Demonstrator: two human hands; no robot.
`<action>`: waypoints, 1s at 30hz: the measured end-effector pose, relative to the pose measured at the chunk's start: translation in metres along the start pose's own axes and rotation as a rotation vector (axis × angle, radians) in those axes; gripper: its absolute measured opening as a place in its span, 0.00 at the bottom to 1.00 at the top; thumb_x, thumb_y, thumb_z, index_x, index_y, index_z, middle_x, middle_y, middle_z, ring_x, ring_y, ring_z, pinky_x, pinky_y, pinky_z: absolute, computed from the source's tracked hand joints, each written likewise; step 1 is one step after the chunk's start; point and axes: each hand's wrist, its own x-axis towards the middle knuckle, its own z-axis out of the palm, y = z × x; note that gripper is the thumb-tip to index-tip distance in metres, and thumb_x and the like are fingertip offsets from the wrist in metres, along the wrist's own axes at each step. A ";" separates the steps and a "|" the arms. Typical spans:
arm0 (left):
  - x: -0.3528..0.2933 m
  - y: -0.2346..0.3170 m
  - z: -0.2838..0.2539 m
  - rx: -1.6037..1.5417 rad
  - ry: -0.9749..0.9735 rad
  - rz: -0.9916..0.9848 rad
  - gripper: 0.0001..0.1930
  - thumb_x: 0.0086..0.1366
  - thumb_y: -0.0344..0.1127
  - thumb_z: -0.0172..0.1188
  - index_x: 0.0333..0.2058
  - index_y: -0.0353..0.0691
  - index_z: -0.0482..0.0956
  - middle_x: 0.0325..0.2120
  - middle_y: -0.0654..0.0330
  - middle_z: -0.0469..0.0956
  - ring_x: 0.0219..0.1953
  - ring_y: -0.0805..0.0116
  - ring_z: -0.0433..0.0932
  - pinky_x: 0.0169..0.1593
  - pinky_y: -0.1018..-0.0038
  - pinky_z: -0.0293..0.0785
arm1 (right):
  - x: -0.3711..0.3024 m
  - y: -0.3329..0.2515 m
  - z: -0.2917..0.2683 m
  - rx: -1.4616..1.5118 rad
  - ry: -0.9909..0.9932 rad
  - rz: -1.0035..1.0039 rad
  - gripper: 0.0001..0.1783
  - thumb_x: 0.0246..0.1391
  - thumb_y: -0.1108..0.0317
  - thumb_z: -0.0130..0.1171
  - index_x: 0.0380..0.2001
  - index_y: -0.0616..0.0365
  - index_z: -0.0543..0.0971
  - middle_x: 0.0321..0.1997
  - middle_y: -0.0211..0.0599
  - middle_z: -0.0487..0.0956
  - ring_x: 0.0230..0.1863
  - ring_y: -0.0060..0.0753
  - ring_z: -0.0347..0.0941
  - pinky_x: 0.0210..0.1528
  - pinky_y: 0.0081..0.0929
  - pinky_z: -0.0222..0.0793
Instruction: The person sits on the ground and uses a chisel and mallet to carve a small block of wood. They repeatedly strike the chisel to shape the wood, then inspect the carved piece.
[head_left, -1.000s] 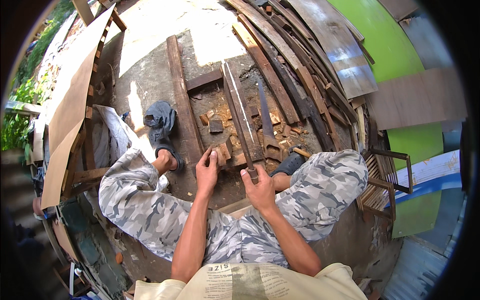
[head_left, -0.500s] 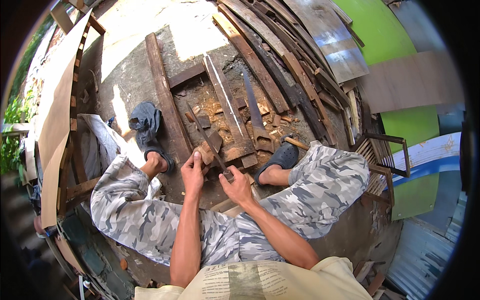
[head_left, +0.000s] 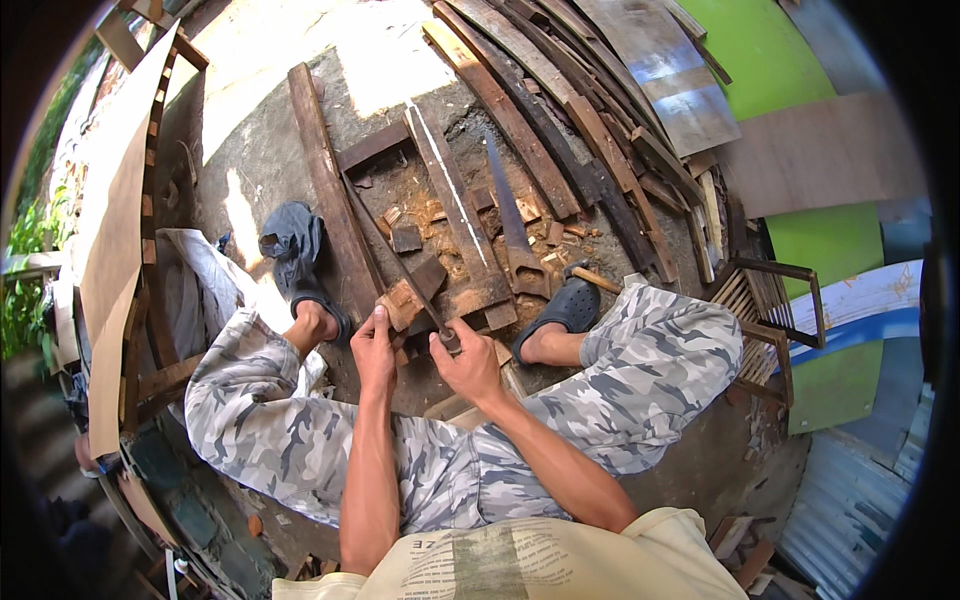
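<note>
My left hand (head_left: pixel 374 345) grips a short wood block (head_left: pixel 402 303) by its near end, with a pale cut face turned up. In my right hand (head_left: pixel 468 355) is the handle of a long, narrow dark-bladed tool (head_left: pixel 393 252), which looks like a machete seen almost edge-on. The blade slants away to the left, alongside the block; whether it touches the wood I cannot tell. Just beyond my hands lies a plank (head_left: pixel 446 185) with a white stripe. A handsaw (head_left: pixel 511 215) rests to its right, wooden handle toward me.
A hammer with a wooden handle (head_left: pixel 597 278) lies by my right shoe (head_left: pixel 562 315). A long beam (head_left: pixel 335 190) runs away on the left. Wood chips and offcuts (head_left: pixel 406 238) litter the ground. Long boards (head_left: pixel 505 115) are piled on the right, near a slatted wooden chair (head_left: pixel 770 310).
The blade has swung outward, its tip now farther away and more to the left. My left hand and the block have shifted slightly left, and my right hand has moved slightly left and away.
</note>
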 end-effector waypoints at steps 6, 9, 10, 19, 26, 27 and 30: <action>0.004 -0.004 0.008 -0.008 -0.051 0.040 0.23 0.72 0.48 0.57 0.50 0.29 0.80 0.42 0.57 0.82 0.43 0.68 0.81 0.48 0.68 0.80 | -0.005 0.026 0.016 -0.076 0.017 0.018 0.11 0.57 0.64 0.62 0.33 0.63 0.76 0.22 0.51 0.79 0.26 0.57 0.79 0.28 0.38 0.71; -0.003 -0.003 0.008 0.019 0.011 0.011 0.23 0.72 0.47 0.57 0.50 0.28 0.79 0.42 0.57 0.82 0.44 0.68 0.81 0.48 0.68 0.81 | -0.012 0.036 0.017 -0.209 -0.096 0.079 0.11 0.57 0.65 0.61 0.32 0.63 0.75 0.20 0.49 0.78 0.22 0.55 0.77 0.25 0.38 0.69; -0.001 0.000 0.009 0.005 -0.004 0.034 0.24 0.72 0.47 0.57 0.50 0.27 0.79 0.42 0.56 0.82 0.44 0.68 0.81 0.48 0.68 0.81 | -0.011 0.029 0.018 -0.147 -0.091 0.086 0.11 0.57 0.65 0.61 0.32 0.63 0.75 0.20 0.49 0.78 0.22 0.54 0.77 0.24 0.38 0.69; -0.003 0.002 0.017 0.050 -0.009 0.088 0.24 0.71 0.47 0.59 0.48 0.27 0.81 0.38 0.59 0.81 0.38 0.72 0.79 0.44 0.72 0.80 | -0.003 0.035 0.010 -0.191 -0.069 0.020 0.11 0.57 0.64 0.61 0.33 0.63 0.75 0.22 0.52 0.78 0.25 0.55 0.79 0.27 0.40 0.71; 0.006 -0.006 0.015 0.030 0.011 0.121 0.22 0.71 0.47 0.59 0.45 0.28 0.82 0.35 0.61 0.81 0.33 0.76 0.76 0.36 0.77 0.75 | 0.010 -0.014 0.001 0.031 0.084 -0.098 0.13 0.58 0.64 0.61 0.32 0.65 0.75 0.19 0.50 0.76 0.23 0.51 0.78 0.26 0.38 0.69; 0.004 -0.007 0.016 0.019 0.016 0.119 0.22 0.71 0.47 0.59 0.45 0.28 0.82 0.34 0.61 0.81 0.32 0.76 0.76 0.36 0.78 0.74 | 0.008 -0.006 0.003 0.024 0.100 -0.105 0.13 0.57 0.64 0.61 0.32 0.64 0.75 0.21 0.52 0.77 0.25 0.56 0.78 0.26 0.40 0.70; 0.002 -0.006 0.020 0.002 0.003 0.115 0.23 0.71 0.47 0.59 0.45 0.28 0.82 0.34 0.62 0.80 0.32 0.77 0.75 0.35 0.79 0.73 | 0.003 0.051 0.010 -0.348 -0.190 0.108 0.15 0.55 0.61 0.61 0.36 0.63 0.76 0.24 0.56 0.79 0.31 0.64 0.78 0.33 0.49 0.73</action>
